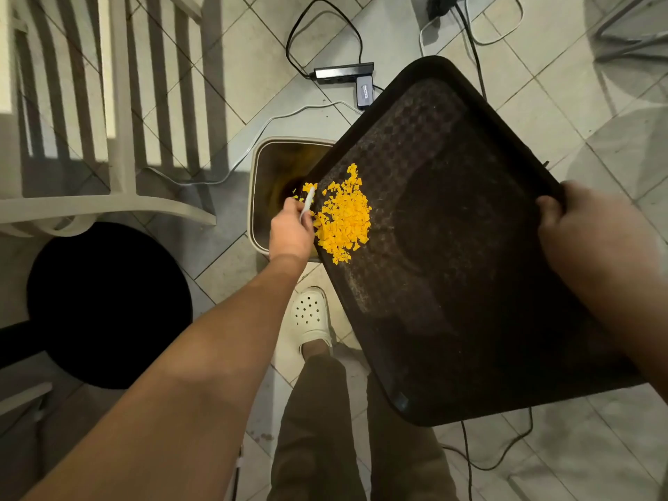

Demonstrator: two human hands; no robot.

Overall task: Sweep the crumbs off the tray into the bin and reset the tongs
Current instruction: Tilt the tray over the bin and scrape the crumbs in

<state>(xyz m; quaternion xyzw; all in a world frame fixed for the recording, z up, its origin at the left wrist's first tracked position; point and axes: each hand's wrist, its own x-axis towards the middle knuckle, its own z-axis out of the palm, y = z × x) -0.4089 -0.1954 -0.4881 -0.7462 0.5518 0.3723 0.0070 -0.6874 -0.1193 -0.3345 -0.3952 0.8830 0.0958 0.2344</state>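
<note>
A dark brown tray [452, 226] is held tilted over a beige bin [260, 164] on the floor. My right hand [582, 229] grips the tray's right rim. A heap of yellow crumbs [343, 218] lies near the tray's lower left edge, above the bin's opening. A few crumbs sit right at the edge. My left hand [291, 229] is shut on a thin white tool [308, 202], whose tip touches the crumbs at the tray's edge. I cannot tell what kind of tool it is. No tongs are in view.
A white slatted chair [119, 103] stands at the left, with a black round stool [108, 305] below it. Cables and a black power adapter [343, 72] lie on the tiled floor behind the bin. My foot in a white clog [311, 316] is beside the bin.
</note>
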